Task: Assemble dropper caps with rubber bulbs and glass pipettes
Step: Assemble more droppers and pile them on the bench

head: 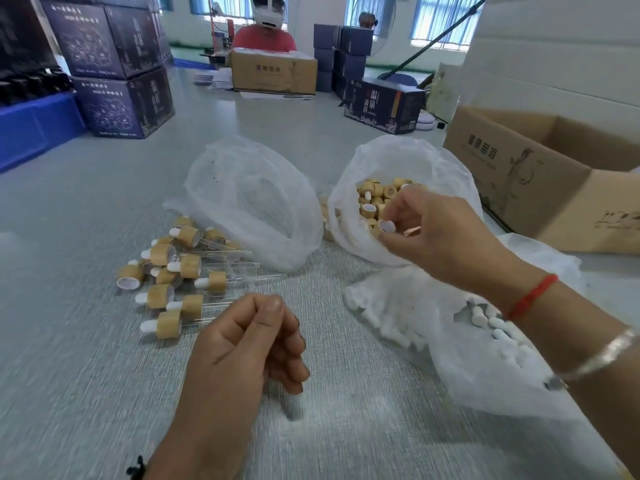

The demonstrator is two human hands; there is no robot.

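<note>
My right hand [440, 233] reaches into a white plastic bag [446, 168] full of bamboo-coloured caps [375, 197] and pinches one cap [384, 226] at the bag's mouth. My left hand [242, 348] hovers over the table with its fingers curled and nothing visible in it. A pile of assembled droppers [173, 275], each with a white bulb and a glass pipette, lies to the left. A second plastic bag [478, 372] holding white rubber bulbs [498, 327] lies under my right forearm. No loose pipettes can be made out.
A third white bag [252, 195] stands open in the middle. An open cardboard box [540, 181] is at the right. Dark printed cartons [121, 88] are stacked at the back left, a blue crate [31, 129] beside them. A person [265, 32] sits across the grey table.
</note>
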